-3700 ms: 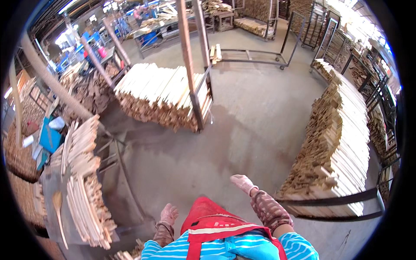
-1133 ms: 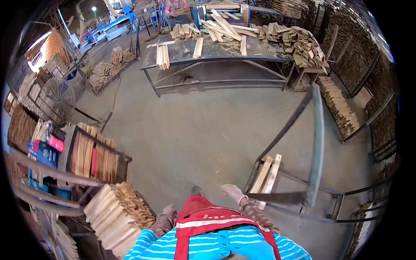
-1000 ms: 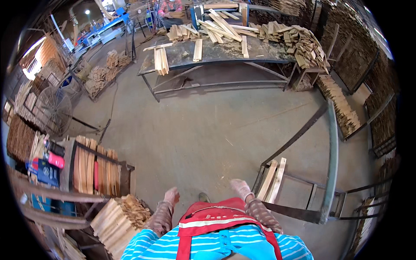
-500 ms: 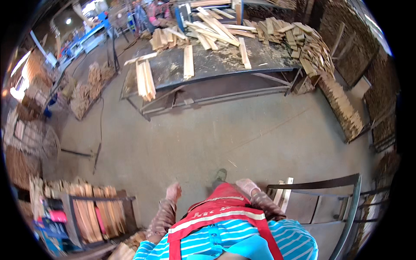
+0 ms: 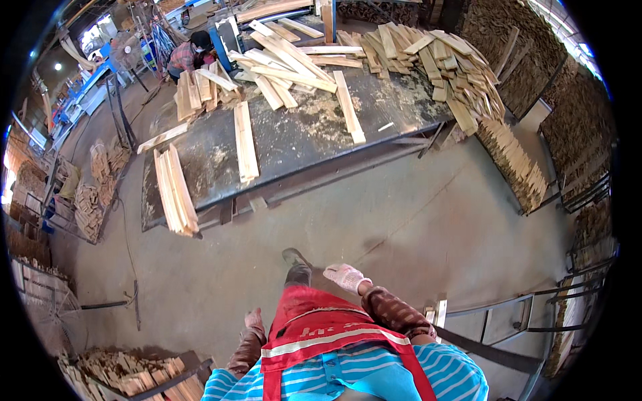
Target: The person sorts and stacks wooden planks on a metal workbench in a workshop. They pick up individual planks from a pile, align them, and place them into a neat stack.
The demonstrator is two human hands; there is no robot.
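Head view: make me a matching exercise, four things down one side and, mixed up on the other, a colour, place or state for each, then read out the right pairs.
Things
1. Right hand
2. Apron
3. Table
4. Shirt

Descriptions
A. Blue with white stripes
B. Dark on top, with boards lying on it
C. Gloved, and apart from the table
D. Red, with a white band

Right pairs: 1-C, 2-D, 3-B, 4-A.
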